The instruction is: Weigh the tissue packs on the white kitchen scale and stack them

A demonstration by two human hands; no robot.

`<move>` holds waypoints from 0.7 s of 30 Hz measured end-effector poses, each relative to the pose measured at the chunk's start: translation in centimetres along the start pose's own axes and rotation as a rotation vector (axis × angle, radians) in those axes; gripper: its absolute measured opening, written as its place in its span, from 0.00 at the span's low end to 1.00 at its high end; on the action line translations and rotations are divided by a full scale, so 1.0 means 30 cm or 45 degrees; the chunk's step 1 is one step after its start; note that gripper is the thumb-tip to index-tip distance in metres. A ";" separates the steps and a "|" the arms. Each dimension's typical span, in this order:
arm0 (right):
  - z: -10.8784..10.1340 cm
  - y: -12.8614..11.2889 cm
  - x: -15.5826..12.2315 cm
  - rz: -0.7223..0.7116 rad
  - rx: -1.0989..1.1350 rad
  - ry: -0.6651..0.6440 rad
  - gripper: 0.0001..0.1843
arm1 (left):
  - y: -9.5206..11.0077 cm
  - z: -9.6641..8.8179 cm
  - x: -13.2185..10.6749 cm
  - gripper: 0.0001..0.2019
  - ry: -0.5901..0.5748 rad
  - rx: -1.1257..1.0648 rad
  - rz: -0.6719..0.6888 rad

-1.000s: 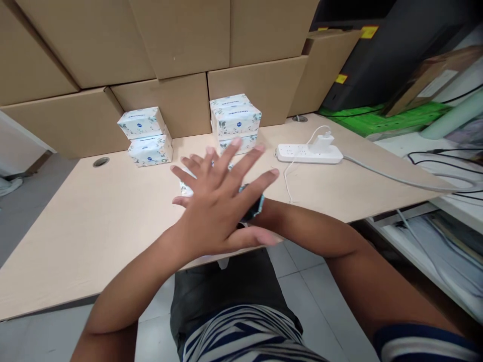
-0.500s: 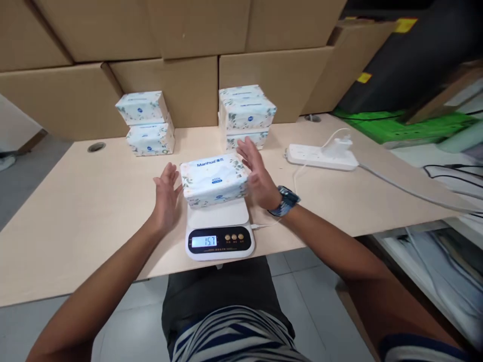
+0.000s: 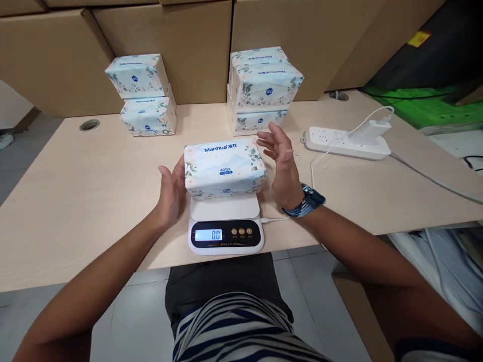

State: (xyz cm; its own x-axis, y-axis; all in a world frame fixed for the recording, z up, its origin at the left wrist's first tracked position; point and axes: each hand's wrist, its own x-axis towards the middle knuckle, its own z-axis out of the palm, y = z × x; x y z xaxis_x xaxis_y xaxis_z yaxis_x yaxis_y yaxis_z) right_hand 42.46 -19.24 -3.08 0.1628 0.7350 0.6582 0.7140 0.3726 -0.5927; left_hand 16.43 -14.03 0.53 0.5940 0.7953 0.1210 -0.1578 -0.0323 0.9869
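Observation:
A white, flower-printed pack of tissues [image 3: 225, 168] is over the back part of a white digital scale [image 3: 226, 208]. I cannot tell whether it rests fully on the plate. The scale's lit display [image 3: 209, 235] reads 0.0. My left hand [image 3: 171, 193] is at the pack's left side with its fingers stretched out and thumb raised; the fingertips are partly hidden behind the pack. On the other side, my right hand [image 3: 281, 168] is open, fingers spread and a small gap from the pack's right end. A watch [image 3: 309, 200] is on my right wrist.
Two tissue packs [image 3: 147, 116] are stacked at the back left, and several more [image 3: 269, 83] at the back right. A white power strip [image 3: 347, 142] with a plugged-in charger and cables lies on the right. Cardboard boxes [image 3: 196, 50] line the table's rear.
The display has gone from 15.7 to 0.0. My right hand has moved slightly away from the pack, while my left hand stays close beside it. The view has shifted closer.

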 end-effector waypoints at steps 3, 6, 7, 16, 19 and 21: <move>-0.016 -0.018 0.012 -0.154 -0.129 0.009 0.51 | 0.002 -0.001 0.002 0.53 0.069 0.044 -0.008; -0.035 -0.016 0.028 -0.242 -0.177 -0.018 0.54 | 0.003 0.000 0.001 0.52 0.087 0.088 -0.019; -0.040 -0.014 0.032 -0.243 -0.185 -0.028 0.54 | 0.002 0.000 0.001 0.52 0.092 0.099 -0.021; -0.043 -0.010 0.026 -0.235 -0.209 -0.034 0.55 | -0.001 0.007 0.000 0.52 0.091 0.052 -0.037; -0.043 -0.008 0.028 -0.234 -0.164 -0.026 0.57 | -0.002 0.006 -0.002 0.52 0.085 0.055 -0.040; -0.044 -0.007 0.030 -0.251 -0.150 -0.036 0.58 | -0.005 0.004 -0.002 0.52 0.087 0.059 -0.034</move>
State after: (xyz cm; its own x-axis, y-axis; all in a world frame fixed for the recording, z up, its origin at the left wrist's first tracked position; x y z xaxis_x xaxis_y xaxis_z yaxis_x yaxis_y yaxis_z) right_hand 43.35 -19.41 -1.76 -0.0053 0.6706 0.7418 0.8051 0.4428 -0.3946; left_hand 16.52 -14.15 0.40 0.5420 0.8358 0.0882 -0.1048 -0.0369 0.9938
